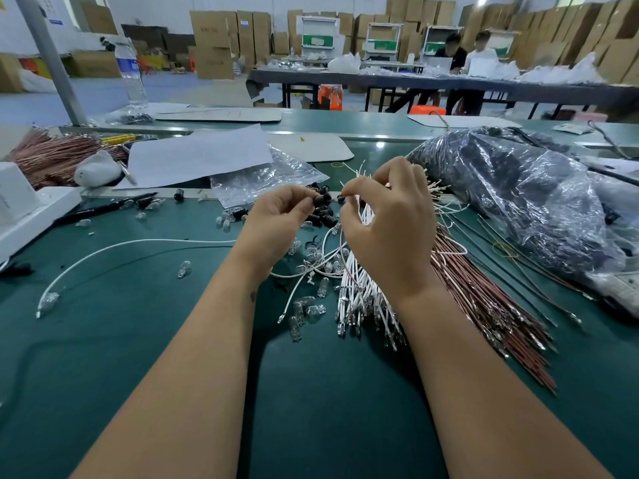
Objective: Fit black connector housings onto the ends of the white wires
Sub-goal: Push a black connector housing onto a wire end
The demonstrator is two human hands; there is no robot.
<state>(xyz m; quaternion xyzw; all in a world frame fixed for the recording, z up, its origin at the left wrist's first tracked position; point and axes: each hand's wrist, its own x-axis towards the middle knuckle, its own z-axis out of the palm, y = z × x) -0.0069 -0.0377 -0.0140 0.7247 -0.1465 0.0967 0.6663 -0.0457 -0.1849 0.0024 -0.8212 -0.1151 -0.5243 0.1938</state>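
Observation:
My left hand (276, 219) pinches a small black connector housing (321, 199) between thumb and fingers. My right hand (387, 223) grips a bundle of white wires (363, 292) and pinches one wire end at its fingertips, just right of the housing. The gap between wire end and housing is tiny; I cannot tell if they touch. More black housings (323, 217) lie loose on the green mat below my hands. The bundle's lower ends with metal terminals fan out toward me.
Small clear glass bulbs (304, 312) are scattered on the green mat (138, 340). A single white wire (138, 244) curves to the left. Reddish-brown wires (484, 295) lie right of the bundle. A large plastic bag (518, 195) sits at right, a clear bag (262, 178) behind.

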